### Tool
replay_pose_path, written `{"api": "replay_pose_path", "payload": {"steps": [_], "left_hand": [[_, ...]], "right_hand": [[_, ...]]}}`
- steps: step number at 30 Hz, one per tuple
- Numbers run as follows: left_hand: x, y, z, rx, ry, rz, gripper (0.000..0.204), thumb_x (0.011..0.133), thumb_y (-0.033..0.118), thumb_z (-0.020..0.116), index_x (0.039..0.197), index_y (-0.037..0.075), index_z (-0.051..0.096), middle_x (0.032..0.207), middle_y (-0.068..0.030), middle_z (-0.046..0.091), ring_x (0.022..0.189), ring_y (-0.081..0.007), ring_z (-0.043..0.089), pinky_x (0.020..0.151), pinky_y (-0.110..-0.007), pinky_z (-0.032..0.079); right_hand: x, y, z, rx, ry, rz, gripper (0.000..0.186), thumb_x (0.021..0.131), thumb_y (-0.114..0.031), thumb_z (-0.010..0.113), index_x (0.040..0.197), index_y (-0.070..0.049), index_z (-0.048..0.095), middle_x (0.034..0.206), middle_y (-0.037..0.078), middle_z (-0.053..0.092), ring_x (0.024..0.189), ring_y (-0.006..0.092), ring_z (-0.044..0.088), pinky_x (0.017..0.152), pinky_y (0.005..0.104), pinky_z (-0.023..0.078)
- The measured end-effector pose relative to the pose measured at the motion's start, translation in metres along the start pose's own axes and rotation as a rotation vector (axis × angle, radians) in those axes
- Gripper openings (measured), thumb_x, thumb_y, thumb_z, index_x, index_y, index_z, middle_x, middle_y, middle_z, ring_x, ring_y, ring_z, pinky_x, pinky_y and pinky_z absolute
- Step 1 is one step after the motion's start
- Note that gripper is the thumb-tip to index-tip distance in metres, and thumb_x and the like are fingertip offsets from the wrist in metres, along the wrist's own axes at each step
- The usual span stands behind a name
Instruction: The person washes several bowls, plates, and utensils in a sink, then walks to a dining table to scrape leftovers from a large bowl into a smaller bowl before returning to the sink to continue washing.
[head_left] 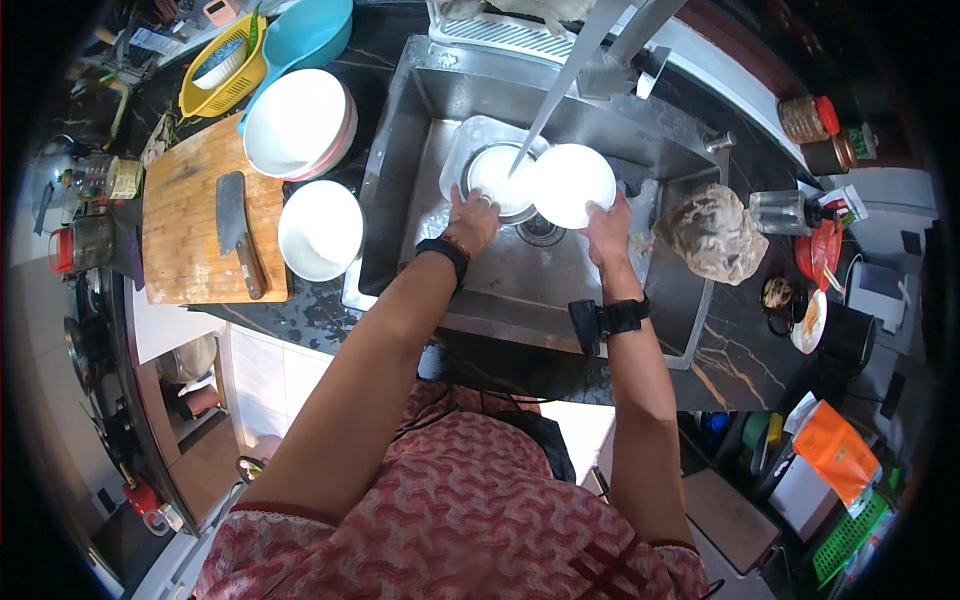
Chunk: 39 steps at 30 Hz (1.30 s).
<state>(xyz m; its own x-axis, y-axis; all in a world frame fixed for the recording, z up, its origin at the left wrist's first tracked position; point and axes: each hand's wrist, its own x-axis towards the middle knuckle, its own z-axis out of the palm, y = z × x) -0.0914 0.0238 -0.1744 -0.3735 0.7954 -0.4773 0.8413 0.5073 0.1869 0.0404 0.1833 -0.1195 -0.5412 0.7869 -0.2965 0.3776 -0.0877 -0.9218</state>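
Over the steel sink (400,200) at upper centre, her right hand (607,232) gripped a white bowl (572,184) by its rim. Her left hand (471,220) rested, fingers curled, on a round dish (497,172) under the running tap (590,40).

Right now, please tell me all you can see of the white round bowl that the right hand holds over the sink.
The white round bowl looks like glazed ceramic, plain and smooth. It is tilted, its hollow facing the camera, above the grey steel sink. The right hand grips its lower rim. The water stream falls just beside its left edge. It appears whole.
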Motion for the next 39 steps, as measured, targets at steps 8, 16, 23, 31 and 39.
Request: {"api": "replay_pose_path", "payload": {"steps": [8,16,23,31,39], "left_hand": [[0.028,0.007,-0.005,-0.180,-0.067,-0.062,0.027,0.089,0.024,0.042,0.111,0.015,0.055,0.109,-0.0122,0.056,0.103,-0.0297,0.052,0.090,-0.057,0.032],[0.039,-0.005,-0.041,-1.790,0.121,-0.478,0.037,0.086,0.042,0.049,0.074,0.007,0.055,0.064,-0.0025,0.053,0.057,-0.0166,0.052,0.060,-0.043,0.050],[0.018,0.008,-0.071,-1.976,0.094,-0.439,0.038,0.077,0.040,0.066,0.078,0.004,0.054,0.061,-0.0010,0.047,0.051,-0.0120,0.046,0.053,-0.039,0.051],[-0.007,0.026,-0.083,-0.745,0.487,-0.020,0.039,0.072,0.030,0.072,0.091,-0.003,0.062,0.082,-0.0174,0.063,0.070,-0.0252,0.061,0.066,-0.033,0.047],[-0.028,0.015,-0.089,-0.492,0.593,0.068,0.025,0.081,0.023,0.060,0.094,0.002,0.062,0.083,-0.0191,0.061,0.076,-0.0354,0.059,0.068,-0.040,0.046]], "right_hand": [[-0.023,0.002,-0.014,0.230,0.161,0.129,0.038,0.078,0.004,0.048,0.115,0.002,0.045,0.095,0.013,0.059,0.069,0.0169,0.059,0.044,0.0240,0.047],[-0.030,0.002,-0.026,0.344,0.202,0.222,0.041,0.078,0.004,0.049,0.118,0.001,0.042,0.098,0.015,0.058,0.068,0.0196,0.061,0.040,0.0224,0.047],[-0.037,-0.003,-0.031,0.307,0.179,0.228,0.039,0.078,0.003,0.047,0.117,0.003,0.043,0.095,0.016,0.058,0.066,0.0191,0.061,0.040,0.0228,0.048],[-0.045,-0.014,-0.032,0.251,0.128,0.205,0.042,0.078,0.001,0.049,0.119,0.002,0.043,0.100,0.016,0.058,0.074,0.0224,0.062,0.046,0.0272,0.053],[-0.032,0.005,-0.034,-0.083,0.032,0.320,0.038,0.074,-0.001,0.051,0.112,0.004,0.050,0.101,0.016,0.058,0.076,0.0247,0.063,0.046,0.0295,0.054]]}}
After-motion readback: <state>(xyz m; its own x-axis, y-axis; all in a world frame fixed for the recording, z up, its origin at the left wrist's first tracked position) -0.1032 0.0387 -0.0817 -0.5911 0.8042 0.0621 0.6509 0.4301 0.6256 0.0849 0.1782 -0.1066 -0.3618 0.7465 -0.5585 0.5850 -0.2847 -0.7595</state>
